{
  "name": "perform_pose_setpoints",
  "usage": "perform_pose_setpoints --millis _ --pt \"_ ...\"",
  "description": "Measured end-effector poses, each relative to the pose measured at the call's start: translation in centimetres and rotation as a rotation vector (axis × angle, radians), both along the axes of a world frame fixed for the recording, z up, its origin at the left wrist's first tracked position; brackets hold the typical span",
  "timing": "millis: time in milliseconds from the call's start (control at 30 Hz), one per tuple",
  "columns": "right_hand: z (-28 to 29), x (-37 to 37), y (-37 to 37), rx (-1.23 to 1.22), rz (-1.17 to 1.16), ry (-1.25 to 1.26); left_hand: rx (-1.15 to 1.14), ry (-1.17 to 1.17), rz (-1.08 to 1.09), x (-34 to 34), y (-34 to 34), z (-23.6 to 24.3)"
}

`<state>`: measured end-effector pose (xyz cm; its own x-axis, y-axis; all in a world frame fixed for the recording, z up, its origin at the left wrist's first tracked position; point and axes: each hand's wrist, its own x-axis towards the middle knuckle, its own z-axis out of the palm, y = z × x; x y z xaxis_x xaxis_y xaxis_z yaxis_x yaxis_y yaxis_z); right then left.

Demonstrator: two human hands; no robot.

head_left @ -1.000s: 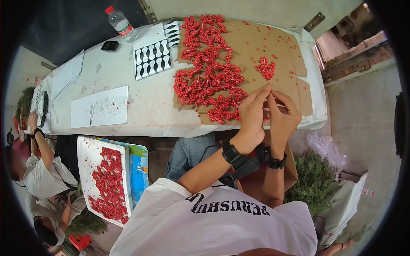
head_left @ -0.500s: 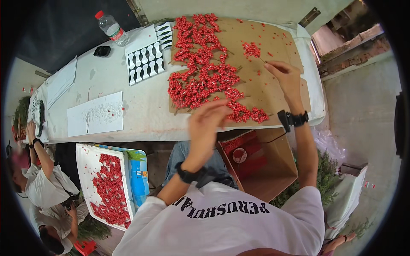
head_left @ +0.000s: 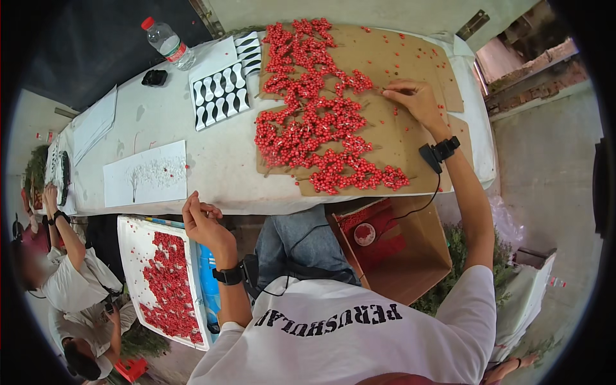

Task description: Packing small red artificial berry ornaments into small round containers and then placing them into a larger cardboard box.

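Observation:
Red berry sprigs (head_left: pixel 311 122) lie in a dense band across brown cardboard (head_left: pixel 410 54) on the table. At the band's right side my right hand (head_left: pixel 414 102) pinches the thin stem of a berry sprig (head_left: pixel 356 82); its berries touch the others. My left hand (head_left: pixel 210 224) is in front of the table edge, beside a white foam tray (head_left: pixel 131 247) heaped with loose red berries (head_left: pixel 168 285). Its fingers are loosely bent and apart, and nothing shows in them.
A cardboard box (head_left: pixel 410 256) holding a small white cup (head_left: pixel 364 234) stands below the table's front edge. On the white cloth are a printed sheet (head_left: pixel 144 173), a black-and-white patterned card (head_left: pixel 219 96) and a bottle (head_left: pixel 168 45). Other people sit at the left.
My left hand has swung from above the berries to the left, toward the foam tray. My right hand has moved slightly left, bringing its berry sprig against the band.

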<state>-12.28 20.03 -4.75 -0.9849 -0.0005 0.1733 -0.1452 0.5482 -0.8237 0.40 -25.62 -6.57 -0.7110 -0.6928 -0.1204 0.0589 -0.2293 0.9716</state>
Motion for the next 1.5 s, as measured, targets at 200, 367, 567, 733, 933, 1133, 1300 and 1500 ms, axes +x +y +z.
perform_pose_setpoints --millis 200,367,567,733,933,1133,1300,1500 --pt "0.3 -0.5 0.1 0.016 0.046 -0.111 0.057 -0.003 -0.04 0.2 -0.3 -0.5" --pt "1.5 0.5 0.3 0.036 0.01 -0.148 0.066 0.015 -0.088 0.6 -0.8 -0.6" --pt "2.8 3.7 3.5 0.083 -0.062 -0.087 -0.136 -0.011 -0.21 0.2 -2.7 0.3" --pt "4.0 8.5 2.2 0.032 -0.158 -0.156 -0.44 -0.116 -0.145 0.8 -6.7 1.1" --pt "4.7 15.3 -1.4 -0.053 -0.297 -0.113 -0.764 -0.202 -0.032 0.4 -13.1 0.9" --pt "3.8 23.2 -10.9 -0.297 0.019 -0.302 -1.124 -0.286 0.094 0.9 -18.4 0.8" --pt "-4.1 27.3 -13.5 -0.522 -0.101 -0.56 -1.288 -0.354 0.146 -3.5 -23.3 -2.1" --pt "-18.3 32.6 -10.0 -0.606 -0.357 -0.662 -1.479 -0.291 0.002 -4.2 -31.2 -5.8"
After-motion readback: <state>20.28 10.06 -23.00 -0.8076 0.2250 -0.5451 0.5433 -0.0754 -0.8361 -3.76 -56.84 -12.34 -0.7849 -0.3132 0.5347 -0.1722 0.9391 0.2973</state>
